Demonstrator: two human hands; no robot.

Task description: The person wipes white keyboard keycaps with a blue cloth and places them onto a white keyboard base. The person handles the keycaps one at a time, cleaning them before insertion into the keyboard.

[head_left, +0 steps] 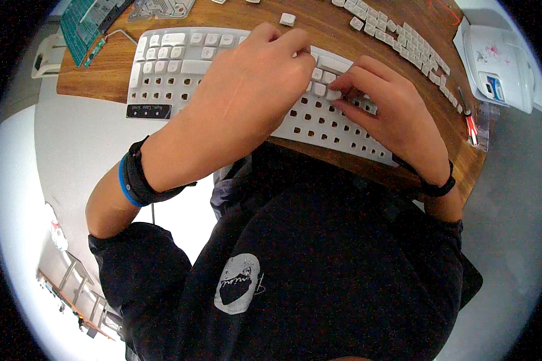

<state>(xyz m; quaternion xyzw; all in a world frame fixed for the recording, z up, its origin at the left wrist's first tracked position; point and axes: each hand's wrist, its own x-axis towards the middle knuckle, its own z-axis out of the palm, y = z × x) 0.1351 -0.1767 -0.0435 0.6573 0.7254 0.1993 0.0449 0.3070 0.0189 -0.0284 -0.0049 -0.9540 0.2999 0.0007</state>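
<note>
Wooden tabletop (343,24) carries a white keyboard (180,72) lying at a slant, with most of its sockets bare and only a few rows of caps seated near its far edge. Both hands work over its middle: the left hand (253,90) arches above the frame with fingers curled down, though what they pinch, if anything, is hidden beneath the knuckles; the right hand (391,114) has its fingertips (338,95) pressed on small white keycaps (320,78) just ahead of them. Judging by this, caps are being fitted or pulled one at a time, and the next move calls for lining a cap squarely over its socket. Beyond the right fingers runs a row of loose keycaps (403,39); one stray cap (288,18) sits past the left fingertips. Further left lies a green circuit board (84,27), and nothing blocks either hand.
</note>
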